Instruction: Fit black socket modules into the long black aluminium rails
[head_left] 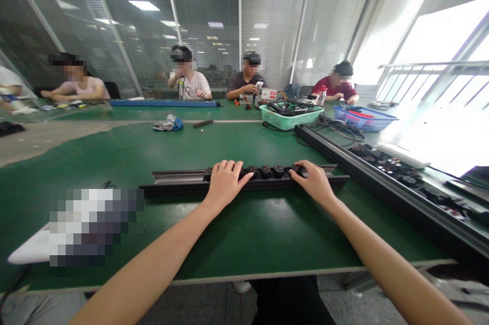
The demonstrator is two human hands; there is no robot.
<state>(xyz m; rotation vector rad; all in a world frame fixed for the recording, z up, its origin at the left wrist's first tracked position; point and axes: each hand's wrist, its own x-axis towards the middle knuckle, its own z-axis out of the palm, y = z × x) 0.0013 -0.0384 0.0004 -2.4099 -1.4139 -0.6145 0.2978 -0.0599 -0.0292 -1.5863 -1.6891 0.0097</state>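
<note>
A long black metal rail (183,188) with a silver-grey channel lies crosswise on the green table in front of me. Several black round-topped modules (266,172) sit in a row along its channel. Draped over the rail left of the middle, my left hand (224,182) has its fingers curled over the far side and its thumb pointing right; it covers part of the row. At the right end of the row, my right hand (314,180) closes its thumb and fingers around another black module (295,167), which is partly hidden.
A longer black rail (367,185) runs diagonally on the right, beside loose black parts (405,174). Farther back are a green basket (284,120) of cables, a blue basket (367,122) and a crumpled cloth (168,123). A blurred-out object (95,225) lies left. Several people sit opposite.
</note>
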